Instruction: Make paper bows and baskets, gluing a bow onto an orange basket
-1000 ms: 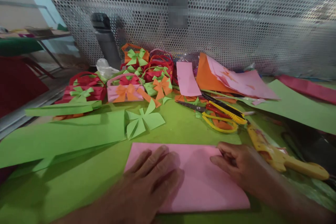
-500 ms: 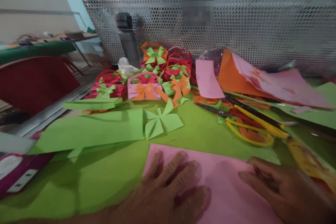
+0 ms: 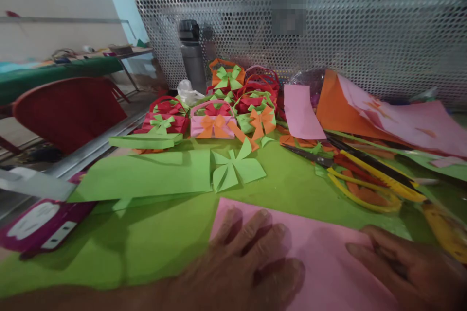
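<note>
A pink paper sheet lies on the green table cover at the near edge. My left hand rests flat on the sheet's left part, fingers spread and stretched out. At the sheet's right side my right hand lies low with its fingers curled onto the paper; nothing shows inside them. A folded green paper bow sits just beyond the sheet.
Several paper baskets with bows crowd the back. Yellow-handled scissors and a yellow glue gun lie at the right, green paper sheets at the left. A grey bottle stands before the perforated metal screen. A red chair stands left.
The view has swung left and tipped up, so the pink sheet and both hands now sit lower and further right. Both hands stay on the sheet.
</note>
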{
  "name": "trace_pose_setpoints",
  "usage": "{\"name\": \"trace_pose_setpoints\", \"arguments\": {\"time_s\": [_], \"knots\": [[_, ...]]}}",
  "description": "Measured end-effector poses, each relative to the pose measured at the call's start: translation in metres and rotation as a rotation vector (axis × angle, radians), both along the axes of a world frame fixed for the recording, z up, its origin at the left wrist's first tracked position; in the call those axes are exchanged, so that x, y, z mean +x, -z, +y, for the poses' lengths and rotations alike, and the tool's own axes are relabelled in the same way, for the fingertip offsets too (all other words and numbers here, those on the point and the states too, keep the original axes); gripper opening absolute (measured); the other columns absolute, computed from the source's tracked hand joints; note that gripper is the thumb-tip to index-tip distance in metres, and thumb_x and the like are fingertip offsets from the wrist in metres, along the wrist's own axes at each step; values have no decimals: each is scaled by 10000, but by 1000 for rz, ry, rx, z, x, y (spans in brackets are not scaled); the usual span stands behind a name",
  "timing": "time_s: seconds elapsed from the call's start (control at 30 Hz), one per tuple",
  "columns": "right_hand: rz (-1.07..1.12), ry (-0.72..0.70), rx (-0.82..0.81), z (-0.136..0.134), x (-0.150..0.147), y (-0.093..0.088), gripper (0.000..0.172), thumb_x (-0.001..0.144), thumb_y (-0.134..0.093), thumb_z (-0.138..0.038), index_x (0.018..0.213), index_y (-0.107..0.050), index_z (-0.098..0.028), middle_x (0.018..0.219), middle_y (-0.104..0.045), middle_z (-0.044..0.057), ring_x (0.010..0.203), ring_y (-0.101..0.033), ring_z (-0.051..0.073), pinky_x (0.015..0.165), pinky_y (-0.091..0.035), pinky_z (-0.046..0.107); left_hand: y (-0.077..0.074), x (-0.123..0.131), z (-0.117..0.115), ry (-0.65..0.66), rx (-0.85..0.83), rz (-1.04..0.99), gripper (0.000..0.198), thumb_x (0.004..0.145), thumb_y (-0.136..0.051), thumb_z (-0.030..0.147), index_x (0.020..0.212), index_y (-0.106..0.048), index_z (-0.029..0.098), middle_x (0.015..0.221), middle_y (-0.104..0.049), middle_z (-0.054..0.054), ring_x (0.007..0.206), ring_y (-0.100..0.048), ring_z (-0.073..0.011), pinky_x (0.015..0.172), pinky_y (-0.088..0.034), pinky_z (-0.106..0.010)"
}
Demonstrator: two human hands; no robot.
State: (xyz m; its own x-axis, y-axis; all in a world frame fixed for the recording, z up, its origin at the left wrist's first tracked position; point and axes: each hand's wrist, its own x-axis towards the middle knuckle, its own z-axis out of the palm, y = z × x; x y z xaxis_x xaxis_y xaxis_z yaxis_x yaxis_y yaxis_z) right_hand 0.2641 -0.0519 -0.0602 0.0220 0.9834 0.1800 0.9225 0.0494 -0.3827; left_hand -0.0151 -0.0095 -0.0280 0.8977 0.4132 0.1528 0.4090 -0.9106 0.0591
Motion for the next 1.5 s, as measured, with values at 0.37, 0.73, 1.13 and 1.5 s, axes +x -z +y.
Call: {"name": "trace_pose_setpoints", "arguments": {"time_s": [0.37, 0.73, 1.13, 1.5], "knots": [[-102, -33, -121, 0, 4, 4, 379, 885, -414, -494, 624, -523, -242, 468, -545, -46, 404, -508, 111, 413, -377, 216, 3, 0, 1, -19, -47, -9, 311, 948, -403, 356, 1217, -518, 250, 1288, -500, -79, 1202, -399, -341, 956, -334, -566], [-98, -84, -41, 3, 3, 9, 353, 875, -423, -444, 591, -495, -246, 434, -537, -44, 360, -499, 119, 377, -336, 226, 14, -6, 4, 3, 26, 7, 403, 972, -305, 376, 1326, -440, 241, 1369, -451, -93, 1240, -352, -353, 987, -259, -613], [-59, -84, -70, 4, -4, -3, 368, 863, -418, -395, 537, -403, -226, 412, -435, -52, 389, -414, 105, 394, -278, 228, 4, 0, -4, -37, 31, 0, 317, 935, -429, 399, 1242, -496, 358, 1338, -467, -71, 1221, -384, -341, 913, -342, -611], [67, -76, -349, -7, -7, -16, 428, 876, -401, -539, 618, -516, -217, 521, -511, -33, 476, -462, 116, 432, -333, 220, 7, -3, -23, -46, 120, -75, 226, 937, -439, 328, 1125, -565, 319, 1229, -547, -72, 1132, -468, -323, 875, -423, -551]]}}
